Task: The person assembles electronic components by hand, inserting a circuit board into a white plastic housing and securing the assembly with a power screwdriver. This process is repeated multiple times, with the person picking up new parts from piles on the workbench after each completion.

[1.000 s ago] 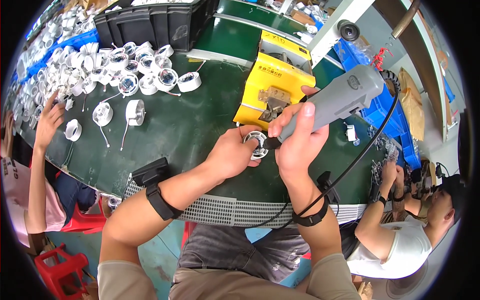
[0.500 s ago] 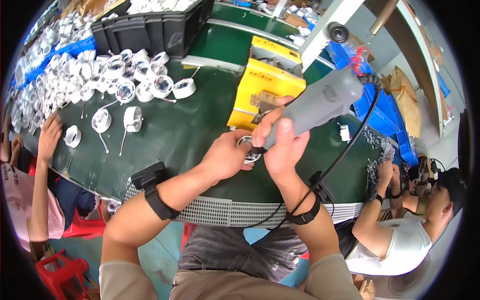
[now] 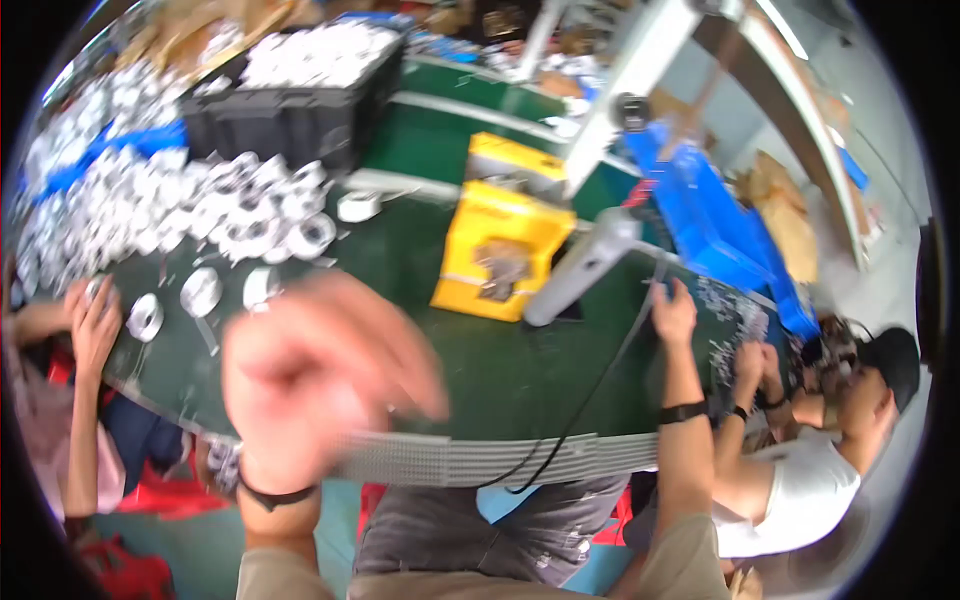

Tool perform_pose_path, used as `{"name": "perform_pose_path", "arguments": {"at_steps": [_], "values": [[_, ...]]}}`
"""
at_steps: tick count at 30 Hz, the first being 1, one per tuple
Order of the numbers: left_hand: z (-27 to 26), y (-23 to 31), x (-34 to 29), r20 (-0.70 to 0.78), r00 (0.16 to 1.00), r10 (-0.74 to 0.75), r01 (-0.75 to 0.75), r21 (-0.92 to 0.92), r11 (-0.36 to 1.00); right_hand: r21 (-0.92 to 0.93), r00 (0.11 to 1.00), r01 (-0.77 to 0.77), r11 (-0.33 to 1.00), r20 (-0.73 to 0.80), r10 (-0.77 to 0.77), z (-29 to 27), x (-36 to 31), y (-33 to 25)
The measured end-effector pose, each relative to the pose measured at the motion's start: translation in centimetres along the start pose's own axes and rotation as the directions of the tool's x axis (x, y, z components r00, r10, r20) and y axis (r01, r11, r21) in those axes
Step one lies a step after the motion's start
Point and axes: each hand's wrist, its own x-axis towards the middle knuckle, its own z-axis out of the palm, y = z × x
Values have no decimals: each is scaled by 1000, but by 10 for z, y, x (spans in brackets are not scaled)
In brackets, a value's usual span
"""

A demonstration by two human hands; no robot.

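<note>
My left hand [image 3: 325, 385] is lifted close to the camera and badly blurred, fingers spread, with nothing visible in it. My right hand [image 3: 675, 312] reaches out to the right and rests on the green table [image 3: 500, 385], fingers apart, beside a scatter of small metal parts [image 3: 730, 330]. The grey electric screwdriver [image 3: 583, 268] lies free on the table left of my right hand, leaning by a yellow box [image 3: 500, 250]. Its black cable [image 3: 590, 400] runs down over the table's ribbed front edge.
Many white round parts [image 3: 200, 225] cover the table's left side, and a black crate [image 3: 290, 115] of them stands behind. Blue bins [image 3: 710, 215] sit at right. One seated person's hand [image 3: 92, 322] works at left; another person in a black cap [image 3: 880, 375] works at right.
My right hand has let go of the screwdriver and moved right. My left hand has left the small round part and swung up toward the camera. The view has shifted.
</note>
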Motion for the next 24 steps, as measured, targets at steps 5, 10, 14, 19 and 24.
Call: {"name": "perform_pose_path", "arguments": {"at_steps": [5,10,14,19,24], "values": [[51,-3,15,297,930,217,-59,-463,884,105,994,-10,994,108,-1,-13,-22,-17],[64,2,15,452,830,327,21,-611,791,382,982,55,923,147,-119,-35,-37,-68],[47,-7,4,377,926,-16,169,-377,911,705,954,156,692,74,-291,-76,-74,-123],[5,-59,-31,216,480,-850,769,362,527,863,788,290,414,30,-615,-112,-129,-173],[21,-95,-45,136,588,-797,809,-88,582,846,697,405,346,-42,-716,-111,-150,-209]]}}
